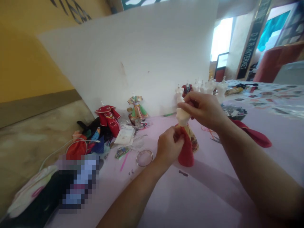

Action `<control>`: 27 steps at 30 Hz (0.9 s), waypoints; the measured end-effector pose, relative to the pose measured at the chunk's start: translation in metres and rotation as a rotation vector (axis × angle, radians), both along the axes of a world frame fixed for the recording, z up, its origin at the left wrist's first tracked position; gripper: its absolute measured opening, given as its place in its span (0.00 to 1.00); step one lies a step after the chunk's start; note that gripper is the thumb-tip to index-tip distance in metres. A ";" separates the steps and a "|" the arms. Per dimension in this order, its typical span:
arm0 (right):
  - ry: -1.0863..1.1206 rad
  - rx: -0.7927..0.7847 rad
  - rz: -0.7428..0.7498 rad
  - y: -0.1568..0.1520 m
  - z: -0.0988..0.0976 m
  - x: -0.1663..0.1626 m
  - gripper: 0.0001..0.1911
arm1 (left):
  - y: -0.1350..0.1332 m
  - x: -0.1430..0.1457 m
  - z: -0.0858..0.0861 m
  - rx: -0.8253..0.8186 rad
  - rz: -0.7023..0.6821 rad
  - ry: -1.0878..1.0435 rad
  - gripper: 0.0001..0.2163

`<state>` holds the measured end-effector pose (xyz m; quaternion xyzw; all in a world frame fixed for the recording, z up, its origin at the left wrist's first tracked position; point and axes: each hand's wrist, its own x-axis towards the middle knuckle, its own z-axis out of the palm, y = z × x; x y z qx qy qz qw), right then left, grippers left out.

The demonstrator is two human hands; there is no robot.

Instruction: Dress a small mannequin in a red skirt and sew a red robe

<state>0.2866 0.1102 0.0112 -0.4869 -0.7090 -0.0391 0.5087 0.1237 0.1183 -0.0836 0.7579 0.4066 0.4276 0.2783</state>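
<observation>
A small white mannequin torso (182, 117) stands on the pink table (190, 196), wearing a red and patterned skirt (188, 148). My left hand (168, 148) is closed on the skirt at the waist, from the left. My right hand (203, 109) is closed around the top of the mannequin's torso, fingers pinched near the shoulder. Both hands touch the figure.
A dressed red mannequin (108, 118) and an orange-green one (137, 107) stand by the white board (133, 57). Several bare white mannequins (209, 86) line the back. Fabric scraps (87, 142), a white cable (66, 147), a clear round lid (144, 157) and red cloth (255, 136) lie around.
</observation>
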 end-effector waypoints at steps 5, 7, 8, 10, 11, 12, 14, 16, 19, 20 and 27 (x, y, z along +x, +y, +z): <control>-0.007 0.003 -0.012 0.000 -0.002 -0.002 0.15 | 0.003 -0.001 0.000 -0.015 0.006 -0.067 0.03; -0.008 0.003 -0.020 0.000 -0.003 -0.003 0.15 | 0.005 -0.001 0.000 -0.041 0.004 -0.086 0.02; -0.006 0.004 -0.023 -0.001 -0.003 -0.004 0.15 | 0.006 -0.002 0.000 -0.046 0.012 -0.090 0.02; 0.002 -0.002 -0.017 -0.001 -0.004 -0.005 0.15 | 0.006 -0.002 -0.001 -0.044 0.034 -0.093 0.01; 0.005 -0.005 -0.010 -0.001 -0.004 -0.005 0.15 | 0.006 -0.002 -0.001 -0.044 0.037 -0.098 0.02; 0.007 -0.005 -0.002 -0.001 -0.004 -0.006 0.15 | 0.005 -0.002 -0.001 -0.044 0.037 -0.108 0.02; 0.006 0.007 0.009 -0.001 -0.004 -0.006 0.15 | 0.002 -0.001 0.001 -0.043 0.026 -0.136 0.03; -0.002 0.033 0.010 -0.001 -0.004 -0.007 0.15 | -0.004 0.000 0.004 -0.052 0.005 -0.172 0.03; -0.033 0.067 0.012 -0.003 -0.003 -0.009 0.16 | -0.013 0.002 0.011 -0.097 -0.018 -0.227 0.04; -0.047 0.074 0.016 -0.004 -0.002 -0.010 0.16 | -0.016 0.002 0.013 -0.106 -0.020 -0.238 0.04; -0.093 0.073 0.047 -0.009 0.000 -0.012 0.15 | -0.028 0.003 0.019 0.019 -0.009 -0.144 0.04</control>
